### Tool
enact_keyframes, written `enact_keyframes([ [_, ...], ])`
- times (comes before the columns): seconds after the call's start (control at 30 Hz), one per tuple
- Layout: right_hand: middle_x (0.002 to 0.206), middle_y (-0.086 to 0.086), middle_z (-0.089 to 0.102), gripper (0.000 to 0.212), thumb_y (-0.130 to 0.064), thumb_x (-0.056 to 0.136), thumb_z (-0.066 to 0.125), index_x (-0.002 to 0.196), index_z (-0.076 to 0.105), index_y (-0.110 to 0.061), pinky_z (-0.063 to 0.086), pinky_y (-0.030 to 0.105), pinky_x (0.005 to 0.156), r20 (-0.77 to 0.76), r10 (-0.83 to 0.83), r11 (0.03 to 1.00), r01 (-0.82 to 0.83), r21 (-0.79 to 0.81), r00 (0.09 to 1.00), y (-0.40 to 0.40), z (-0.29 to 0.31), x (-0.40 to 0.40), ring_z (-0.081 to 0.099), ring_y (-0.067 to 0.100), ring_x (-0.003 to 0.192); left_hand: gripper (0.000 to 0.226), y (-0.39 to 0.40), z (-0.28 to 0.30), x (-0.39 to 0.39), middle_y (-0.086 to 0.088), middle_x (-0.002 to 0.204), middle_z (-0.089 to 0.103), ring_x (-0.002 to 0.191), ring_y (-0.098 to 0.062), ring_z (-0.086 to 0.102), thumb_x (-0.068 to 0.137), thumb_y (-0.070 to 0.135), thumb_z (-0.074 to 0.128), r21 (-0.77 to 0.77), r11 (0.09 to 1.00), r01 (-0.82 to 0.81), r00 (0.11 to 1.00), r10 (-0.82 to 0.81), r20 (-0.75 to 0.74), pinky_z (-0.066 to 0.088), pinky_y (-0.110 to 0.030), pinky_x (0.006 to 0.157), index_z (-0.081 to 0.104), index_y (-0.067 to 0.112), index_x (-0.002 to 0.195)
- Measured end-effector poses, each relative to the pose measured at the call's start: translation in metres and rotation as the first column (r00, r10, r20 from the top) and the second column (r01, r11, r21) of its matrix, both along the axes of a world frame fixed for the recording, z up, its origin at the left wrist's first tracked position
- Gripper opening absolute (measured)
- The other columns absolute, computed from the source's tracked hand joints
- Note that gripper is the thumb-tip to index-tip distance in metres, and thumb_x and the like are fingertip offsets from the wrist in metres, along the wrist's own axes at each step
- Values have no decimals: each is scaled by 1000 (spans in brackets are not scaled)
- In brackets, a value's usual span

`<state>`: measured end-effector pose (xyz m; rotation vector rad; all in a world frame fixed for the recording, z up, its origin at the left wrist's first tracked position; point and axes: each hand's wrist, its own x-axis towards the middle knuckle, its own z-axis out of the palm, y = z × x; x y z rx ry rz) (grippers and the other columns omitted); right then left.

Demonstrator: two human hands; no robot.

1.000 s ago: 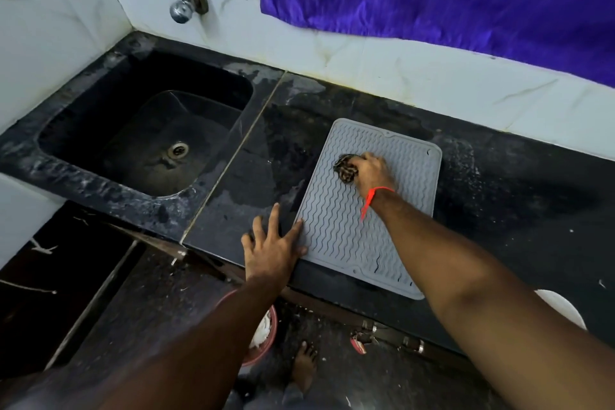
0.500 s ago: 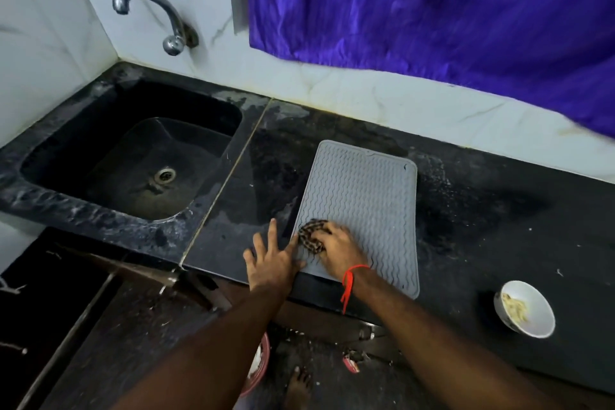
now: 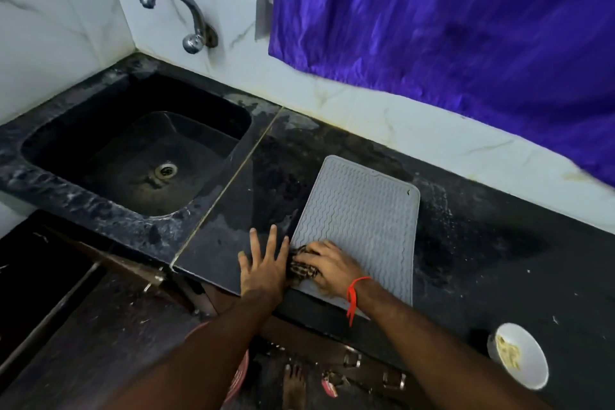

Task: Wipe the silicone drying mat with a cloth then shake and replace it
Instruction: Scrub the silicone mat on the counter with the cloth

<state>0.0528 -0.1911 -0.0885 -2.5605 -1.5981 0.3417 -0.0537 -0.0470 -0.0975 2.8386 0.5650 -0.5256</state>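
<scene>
Far out past my left hand [image 3: 264, 265] the sink [image 3: 133, 156] sits sunk into the counter [image 3: 499, 260], and anything I flick off that way lands on the wet stone between, not in the basin. My left hand lies flat, fingers spread, on the bare counter just beside the near left edge of the silicone drying mat [image 3: 359, 226]; it is beside the mat more than on it, so I judge it pins little, and a hard stroke could drag the mat toward the counter's front lip. Touching that hand on its right, my right hand [image 3: 327, 265] is curled down over the cloth [image 3: 301, 265], pressing the dark bunched wad onto the mat's near left corner; how much cloth lies under my palm I cannot tell. The mat's near edge seems to overhang the lip under my wrist, so pressure there may tip or curl it. Well beyond my right forearm a small white bowl [image 3: 519, 356] with scraps stands near the edge; a wide shake of the mat could knock it off.
</scene>
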Motion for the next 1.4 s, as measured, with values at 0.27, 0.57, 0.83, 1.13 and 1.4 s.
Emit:
enact_keyframes([
  [0.27, 126, 9, 54, 46, -15, 84, 61, 130, 57, -18, 43, 38, 100, 45, 163, 987, -164, 5, 986, 12, 3, 86, 49, 29, 115, 91, -4, 5, 14, -1, 154, -41, 135, -45, -41, 96, 50, 51, -20, 999, -30, 991, 27, -130, 0, -67, 112, -19, 34, 153],
  [0.57, 134, 9, 50, 48, -12, 84, 62, 132, 56, -18, 37, 39, 107, 33, -44, 995, 47, -93, 998, 51, 22, 211, 43, 30, 128, 87, -18, 6, 10, -2, 151, -46, 132, -42, -46, 98, 48, 46, -3, 994, -107, 984, 105, -145, -5, -67, 112, -22, 39, 151],
  [0.83, 125, 18, 50, 37, -10, 91, 53, 127, 59, -19, 49, 47, 96, 59, -314, 946, 317, -64, 948, 79, 32, 256, 50, 40, 119, 88, -29, 7, 8, -6, 145, -52, 134, -42, -43, 97, 50, 44, 45, 980, -194, 971, 198, -130, -1, -66, 114, -24, 36, 150],
  [1.13, 116, 18, 62, 32, -19, 88, 53, 118, 65, -13, 52, 41, 92, -76, -295, 951, 286, -115, 952, 63, 31, 185, 61, 34, 106, 95, -29, 7, 8, -9, 147, -49, 137, -40, -40, 95, 58, 42, 33, 944, -329, 940, 331, -86, 2, -64, 115, -25, 23, 151],
  [1.4, 114, 4, 52, 40, -40, 85, 55, 123, 59, -31, 44, 41, 92, -63, 149, 983, -155, -101, 987, 19, 19, 41, 50, 27, 107, 87, -29, 6, 10, -9, 151, -44, 140, -42, -35, 100, 36, 44, 65, 938, -342, 938, 345, -46, 6, -64, 114, -23, 19, 152],
])
